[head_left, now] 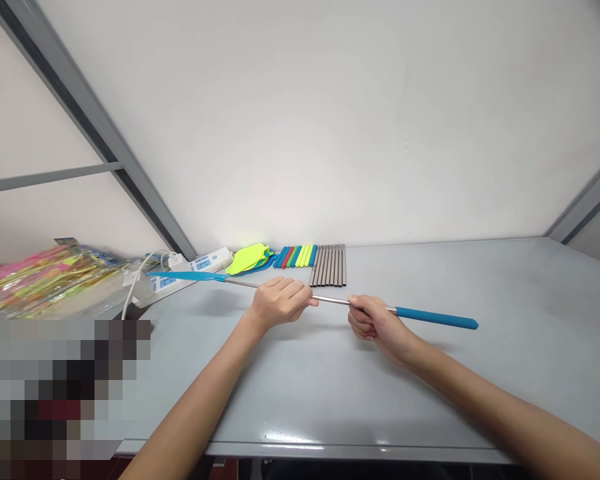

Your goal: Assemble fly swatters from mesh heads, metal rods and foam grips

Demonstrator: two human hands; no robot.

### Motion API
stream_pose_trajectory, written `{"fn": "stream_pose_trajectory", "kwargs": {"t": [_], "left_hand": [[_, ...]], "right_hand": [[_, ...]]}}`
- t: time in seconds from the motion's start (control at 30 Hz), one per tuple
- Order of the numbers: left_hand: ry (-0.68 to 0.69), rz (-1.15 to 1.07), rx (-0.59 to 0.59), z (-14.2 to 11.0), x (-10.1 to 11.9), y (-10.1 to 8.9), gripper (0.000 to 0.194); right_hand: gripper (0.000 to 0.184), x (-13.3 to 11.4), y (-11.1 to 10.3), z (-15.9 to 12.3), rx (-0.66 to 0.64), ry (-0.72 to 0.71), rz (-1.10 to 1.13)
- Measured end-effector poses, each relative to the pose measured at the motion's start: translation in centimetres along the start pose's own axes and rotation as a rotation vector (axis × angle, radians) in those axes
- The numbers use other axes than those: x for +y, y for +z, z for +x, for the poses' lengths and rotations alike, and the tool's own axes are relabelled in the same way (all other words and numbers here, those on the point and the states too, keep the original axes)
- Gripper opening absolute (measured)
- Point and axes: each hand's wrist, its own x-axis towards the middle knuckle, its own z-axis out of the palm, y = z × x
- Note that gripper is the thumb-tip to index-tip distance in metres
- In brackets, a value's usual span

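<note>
A telescopic fly swatter [333, 300] is held up across the desk, with a thin metal rod between its blue flat head [187, 275] and its blue handle [437, 318]. My left hand [281, 300] is wrapped round the rod toward the head, which shows nearly edge-on. Close to the handle, my right hand [375, 321] grips the rod's other part. A short length of bare rod shows between the two fists.
Behind the hands lie yellow and blue swatter heads [249, 259], a row of coloured handles [296, 257] and several metal tubes [329, 265] on the grey desk [300, 400]. White power strips [213, 259] with cables and bagged colourful goods [45, 277] are at left.
</note>
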Motion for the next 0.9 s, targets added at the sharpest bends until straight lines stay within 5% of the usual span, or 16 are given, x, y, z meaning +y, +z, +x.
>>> {"fn": "stream_pose_trajectory", "kwargs": {"t": [0.47,0.9], "left_hand": [[-0.088,-0.06,-0.005,-0.3,0.7,-0.4,0.021],[-0.35,-0.187,-0.072,0.9,3.7,-0.7,0.022]], "right_hand": [[0.039,0.3,-0.7,-0.2,-0.009,-0.047,-0.032],[0.039,1.2,-1.1,-0.2,0.009,-0.028,0.138]]}}
